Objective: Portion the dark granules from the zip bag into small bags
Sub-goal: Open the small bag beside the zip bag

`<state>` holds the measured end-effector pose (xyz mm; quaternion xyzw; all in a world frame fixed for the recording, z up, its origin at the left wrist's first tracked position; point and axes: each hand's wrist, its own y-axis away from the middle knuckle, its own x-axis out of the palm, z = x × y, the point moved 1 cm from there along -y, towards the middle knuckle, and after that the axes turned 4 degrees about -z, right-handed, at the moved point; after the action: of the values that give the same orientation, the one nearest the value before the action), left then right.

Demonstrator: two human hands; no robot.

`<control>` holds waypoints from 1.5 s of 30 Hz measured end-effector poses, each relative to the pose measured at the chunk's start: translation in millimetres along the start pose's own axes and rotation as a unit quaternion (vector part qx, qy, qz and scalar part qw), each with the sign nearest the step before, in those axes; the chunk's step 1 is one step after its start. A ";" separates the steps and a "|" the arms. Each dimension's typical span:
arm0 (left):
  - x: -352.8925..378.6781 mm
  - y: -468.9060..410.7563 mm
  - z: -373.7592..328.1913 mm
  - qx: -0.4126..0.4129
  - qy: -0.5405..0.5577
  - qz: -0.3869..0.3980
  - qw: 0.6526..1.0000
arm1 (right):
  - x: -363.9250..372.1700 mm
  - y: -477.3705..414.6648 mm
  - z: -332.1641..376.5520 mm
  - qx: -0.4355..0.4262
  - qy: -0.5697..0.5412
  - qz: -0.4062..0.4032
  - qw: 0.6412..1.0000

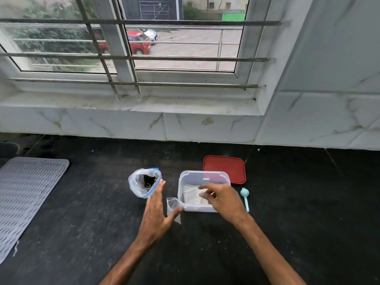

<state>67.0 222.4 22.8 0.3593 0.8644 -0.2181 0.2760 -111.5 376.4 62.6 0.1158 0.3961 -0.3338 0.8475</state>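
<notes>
Plastic zip bag | mouth open | just beyond left hand

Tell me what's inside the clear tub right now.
The clear tub holds flat small clear bags; the right hand reaches in over them, hiding the tub's near right corner.

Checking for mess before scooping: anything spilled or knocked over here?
Nothing stands out. The zip bag stands open with granules inside, the scoop lies beside the tub, its lid flat behind.
</notes>
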 end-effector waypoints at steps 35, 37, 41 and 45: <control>-49.5 -67.5 81.6 -0.226 -0.018 -0.119 0.967 | 90.9 -76.9 115.6 0.022 0.046 0.086 0.995; -56.7 -81.5 89.7 -0.188 -0.022 -0.108 0.976 | 111.1 -82.2 119.1 0.022 0.112 0.074 0.991; -60.5 -104.5 103.8 -0.174 -0.012 -0.044 0.984 | 136.7 -95.5 120.5 0.018 0.217 0.078 0.973; -54.8 -120.1 120.8 -0.193 0.000 0.020 0.981 | 152.7 -113.9 118.4 0.045 0.259 0.087 0.961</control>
<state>49.0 47.8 -12.0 0.3163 0.8828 -0.0412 0.3450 -45.3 164.0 34.2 0.2702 0.5751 -0.2345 0.7357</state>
